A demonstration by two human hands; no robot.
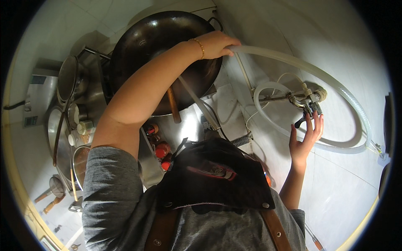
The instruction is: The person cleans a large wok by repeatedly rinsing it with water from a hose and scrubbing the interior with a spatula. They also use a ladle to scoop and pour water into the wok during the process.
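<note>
My left hand (216, 45), with a gold bracelet at the wrist, holds the end of a clear plastic hose (298, 62) over the right rim of a large dark wok (132, 40). The hose loops along the wall and curls back to a wall tap (309, 100). At the tap's black lever (300, 121) is my right hand (306, 138), fingers spread and fingertips touching or close to the valve. A wooden handle (174, 106) and a metal handle (201, 105) reach out of the wok towards me; my forearm hides part of the wok's inside.
Left of the wok stand metal pots (67, 78), white-lidded jars (85, 128) and a pan with a long handle. Red-lidded jars (162, 150) sit on a lower shelf. Strainers (56, 186) hang at the lower left. The tiled wall (339, 169) is at the right.
</note>
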